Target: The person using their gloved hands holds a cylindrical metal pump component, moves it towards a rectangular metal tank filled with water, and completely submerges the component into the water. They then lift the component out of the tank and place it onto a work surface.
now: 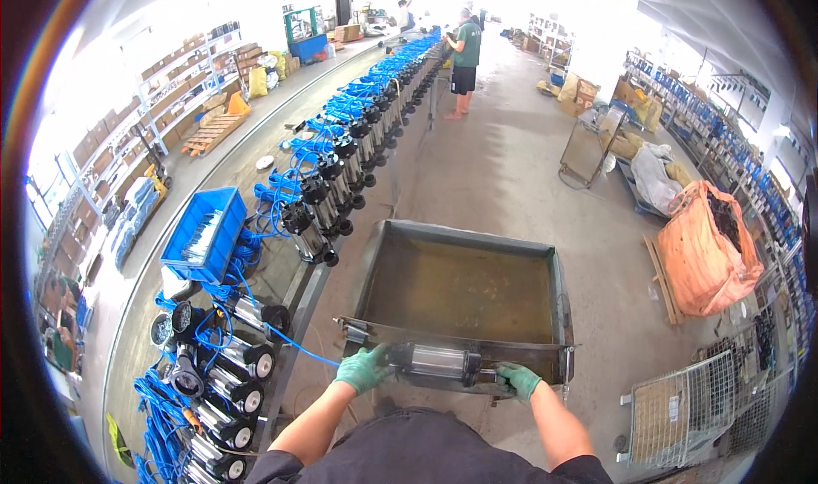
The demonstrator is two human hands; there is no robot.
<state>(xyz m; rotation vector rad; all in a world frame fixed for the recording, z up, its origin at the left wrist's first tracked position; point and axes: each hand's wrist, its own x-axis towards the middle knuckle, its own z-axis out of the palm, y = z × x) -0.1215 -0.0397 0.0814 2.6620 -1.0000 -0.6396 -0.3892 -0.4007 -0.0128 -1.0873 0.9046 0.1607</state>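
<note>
A submersible pump with a shiny steel barrel and dark ends lies level across the near edge of a water tank. At its left end, my left hand, in a green glove, is closed around the body. My right hand, gloved alike, grips the narrower fitting at the right end; its fingertips are partly hidden. From the pump's left side a blue cable runs off to the bench. Murky brownish water fills the tank beyond the pump. Whether the pump rests on the tank's front bar or is held just above, I cannot tell.
Left of me a long bench carries several pumps with blue cables and a blue crate. Farther along it stands a co-worker. To the right are an orange bulk bag, a wire cage and a metal cart.
</note>
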